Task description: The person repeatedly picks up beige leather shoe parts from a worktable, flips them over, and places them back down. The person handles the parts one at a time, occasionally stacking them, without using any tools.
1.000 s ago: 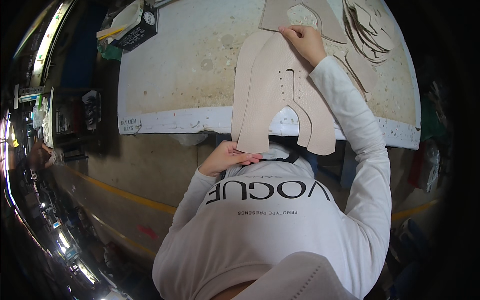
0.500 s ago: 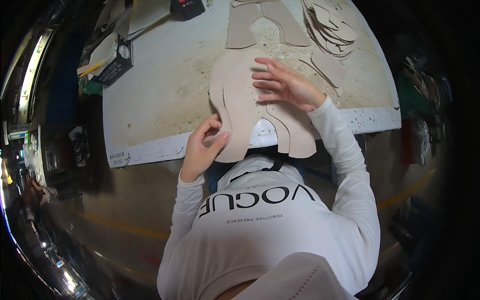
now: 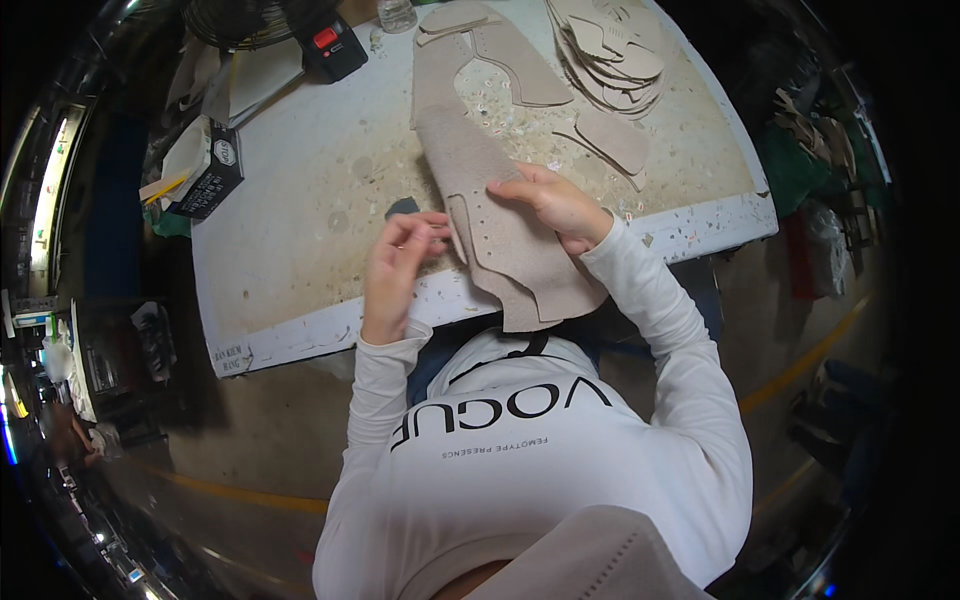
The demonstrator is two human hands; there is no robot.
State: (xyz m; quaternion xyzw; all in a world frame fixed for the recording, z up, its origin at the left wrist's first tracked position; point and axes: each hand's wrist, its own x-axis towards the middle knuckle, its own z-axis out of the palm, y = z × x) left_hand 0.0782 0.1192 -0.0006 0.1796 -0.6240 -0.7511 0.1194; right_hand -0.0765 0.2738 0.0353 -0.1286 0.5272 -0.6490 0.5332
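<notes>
My right hand [image 3: 565, 208] grips the right side of a folded beige leather piece [image 3: 500, 220], thumb on top and fingers beneath. The piece has its matte back side showing, with a row of small holes and layered lower edges that overhang the table's front. Just left of it, my left hand [image 3: 398, 265] is raised with loosely bent fingers, its tips close to the piece's left edge; contact is unclear. Beyond those fingers lies a small dark grey object [image 3: 402, 207], partly covered.
On the white table [image 3: 300, 240] more cut leather pieces [image 3: 520, 65] lie at the far side, with a stack [image 3: 615, 60] at far right and a small piece [image 3: 612, 140] nearer. A black box [image 3: 212, 170], a black-and-red battery [image 3: 335, 50] and a fan [image 3: 235, 20] occupy the far left.
The leather piece has been turned over and folded, its smooth face now hidden. My right hand has closed on it, while my left hand has come off its edge. The view has shifted slightly.
</notes>
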